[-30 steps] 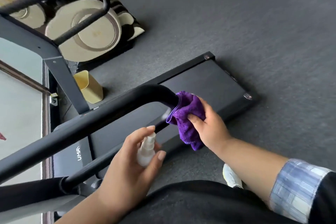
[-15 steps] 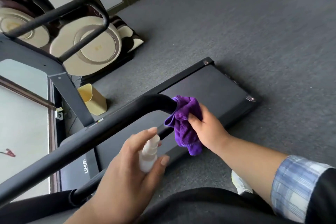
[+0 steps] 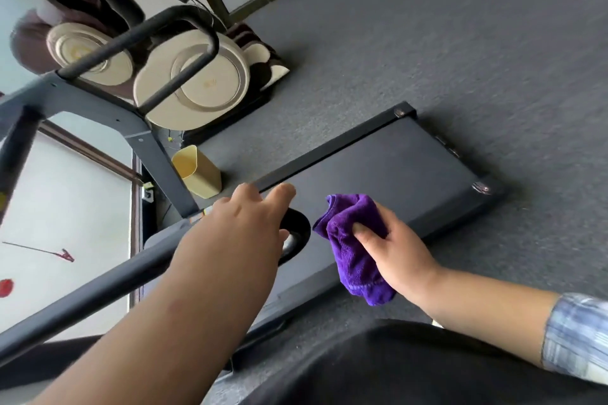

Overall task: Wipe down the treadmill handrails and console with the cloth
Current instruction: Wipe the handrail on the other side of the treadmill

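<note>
— So, what does the right hand (image 3: 391,246) hold?

— It holds the purple cloth (image 3: 353,246). The thumb presses on the front of the bunched cloth and the other fingers are curled behind it. The cloth is just beside the bent end of the near handrail (image 3: 98,286), on its right side; I cannot tell if it touches.

— And the left hand (image 3: 243,223)?

— It lies over the end of that handrail, back of the hand up. 2 fingers point forward, rather straight. Under the palm I see a small pale thing, but it is blurred, so I cannot tell if the hand grips something.

— Where is the rest of the treadmill?

— The dark belt deck (image 3: 378,174) lies on the grey carpet (image 3: 460,43), below both hands. The far handrail (image 3: 158,43) makes a loop at the upper left, on the grey frame (image 3: 154,154).

— Anything else near?

— 1 yellow bin (image 3: 197,171) stands on the floor beside the frame post, and 2 big cream discs (image 3: 197,82) lean behind it.
</note>
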